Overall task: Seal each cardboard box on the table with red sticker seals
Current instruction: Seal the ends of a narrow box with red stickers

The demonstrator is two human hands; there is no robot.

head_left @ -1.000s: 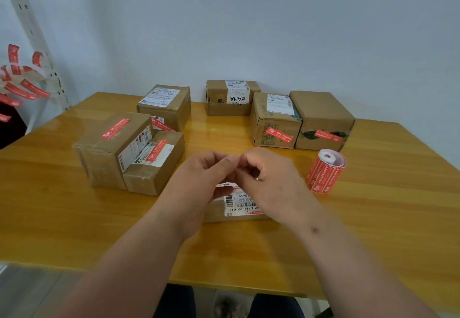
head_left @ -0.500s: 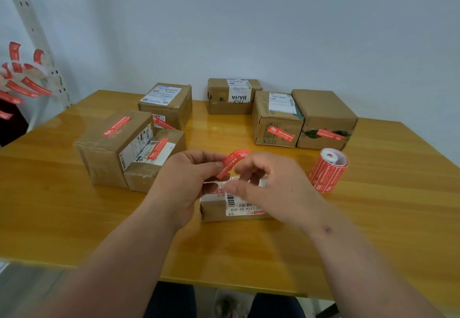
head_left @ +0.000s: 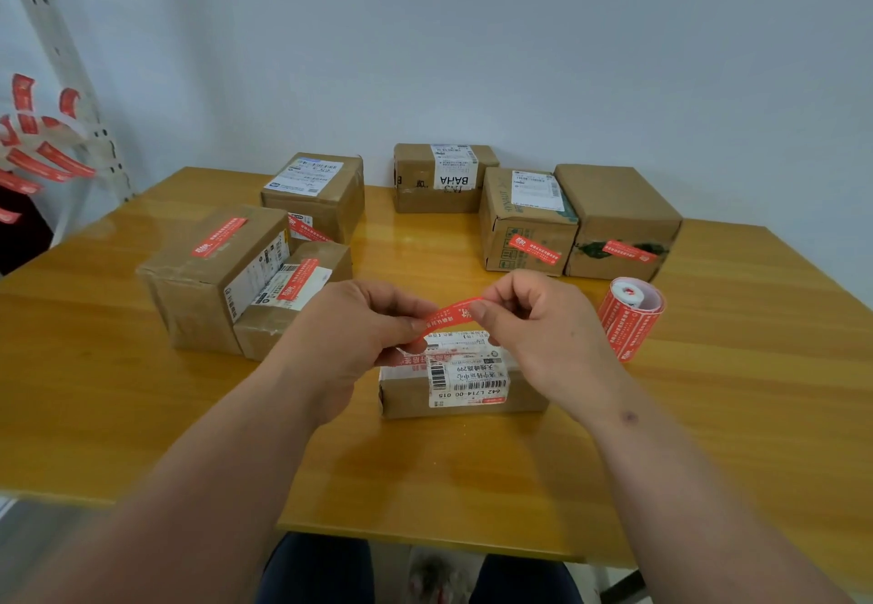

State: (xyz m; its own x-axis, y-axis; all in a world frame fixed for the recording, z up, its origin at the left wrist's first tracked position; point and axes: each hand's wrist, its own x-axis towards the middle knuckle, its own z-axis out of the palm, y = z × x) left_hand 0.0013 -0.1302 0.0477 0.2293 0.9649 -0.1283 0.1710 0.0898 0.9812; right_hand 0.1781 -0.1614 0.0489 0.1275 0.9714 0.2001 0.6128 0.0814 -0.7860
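A red sticker seal (head_left: 451,315) is stretched between my left hand (head_left: 349,324) and my right hand (head_left: 538,320), each pinching one end. It hangs just above a small flat cardboard box (head_left: 465,383) with a white barcode label, near the table's middle front. A roll of red seals (head_left: 630,315) stands to the right of my right hand. Several other boxes bear a red seal: a large one (head_left: 208,272) and a small one (head_left: 293,291) at the left, two at the back right (head_left: 524,225) (head_left: 614,220), and one at the back left (head_left: 314,197).
A box (head_left: 441,178) marked BAHA sits at the back centre against the wall, with no red seal visible. Used backing strips with red seals (head_left: 38,149) hang on a metal rack at the far left. The wooden table (head_left: 708,414) ends near my knees.
My hands have moved apart. The red seal, first hidden between my fingers, then half peeled, is now pulled out straight between both hands above the flat box.
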